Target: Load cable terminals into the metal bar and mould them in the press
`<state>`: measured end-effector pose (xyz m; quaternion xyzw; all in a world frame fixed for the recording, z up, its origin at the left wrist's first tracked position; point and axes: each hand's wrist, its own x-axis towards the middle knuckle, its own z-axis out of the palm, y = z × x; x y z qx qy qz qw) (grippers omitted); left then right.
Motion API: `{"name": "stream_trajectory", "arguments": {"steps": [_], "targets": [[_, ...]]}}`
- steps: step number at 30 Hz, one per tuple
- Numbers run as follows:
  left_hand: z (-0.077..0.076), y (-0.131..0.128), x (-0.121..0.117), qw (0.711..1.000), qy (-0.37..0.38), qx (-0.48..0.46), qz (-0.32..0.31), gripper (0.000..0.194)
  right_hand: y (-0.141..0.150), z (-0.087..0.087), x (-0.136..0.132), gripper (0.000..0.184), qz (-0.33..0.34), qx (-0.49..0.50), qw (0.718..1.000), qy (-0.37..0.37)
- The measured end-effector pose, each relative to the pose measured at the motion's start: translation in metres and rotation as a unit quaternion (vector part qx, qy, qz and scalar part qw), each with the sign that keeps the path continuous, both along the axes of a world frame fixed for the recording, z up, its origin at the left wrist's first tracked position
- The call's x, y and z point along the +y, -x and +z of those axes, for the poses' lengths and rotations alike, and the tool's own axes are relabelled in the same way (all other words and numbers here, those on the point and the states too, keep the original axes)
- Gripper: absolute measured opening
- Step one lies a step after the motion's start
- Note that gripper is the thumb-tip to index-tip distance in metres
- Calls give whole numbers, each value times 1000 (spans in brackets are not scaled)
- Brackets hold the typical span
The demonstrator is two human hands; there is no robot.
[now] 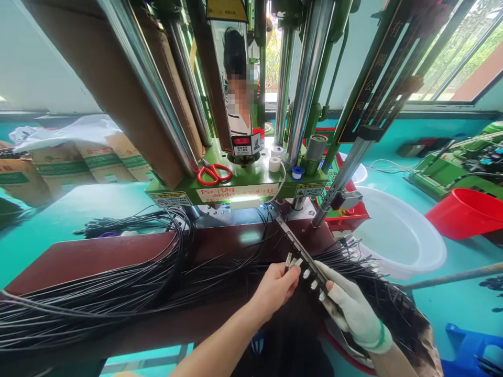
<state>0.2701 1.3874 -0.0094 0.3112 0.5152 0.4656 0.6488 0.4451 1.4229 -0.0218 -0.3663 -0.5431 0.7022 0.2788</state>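
Note:
My bare left hand [275,288] pinches small metal cable connectors [291,260] at their tips, right beside a long dark metal fixture bar [301,251]. My right hand [353,309], in a white knit glove, is closed around the lower end of that bar, which carries several metal connector ends. A thick bundle of black cables [118,293] lies across the dark red worktable [86,256] and runs under both hands.
A green moulding machine [239,183] with chrome columns stands just behind, red scissors [214,173] on its base. A white plastic basin [396,235] and a red tub [463,212] sit to the right. Cardboard boxes [58,162] line the left.

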Motion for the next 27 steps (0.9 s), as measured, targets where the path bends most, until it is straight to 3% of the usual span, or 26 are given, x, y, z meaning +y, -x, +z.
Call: {"name": "stream_trajectory", "arguments": {"steps": [6,14,18,20,27], "targets": [[3,1,0,1000,-11,5,16,41,0,0,1,50,12,9,1000,3],[-5,3,0,998,-38,45,4,41,2,-5,1,54,0,10,1000,-2],[-4,8,0,987,-85,118,70,43,1,2,1,55,-7,-11,1000,13],[-2,11,0,987,-75,107,93,43,0,4,2,57,-7,-18,1000,6],[-2,10,1,998,-46,34,32,43,-2,1,5,60,39,-23,999,8]]}}
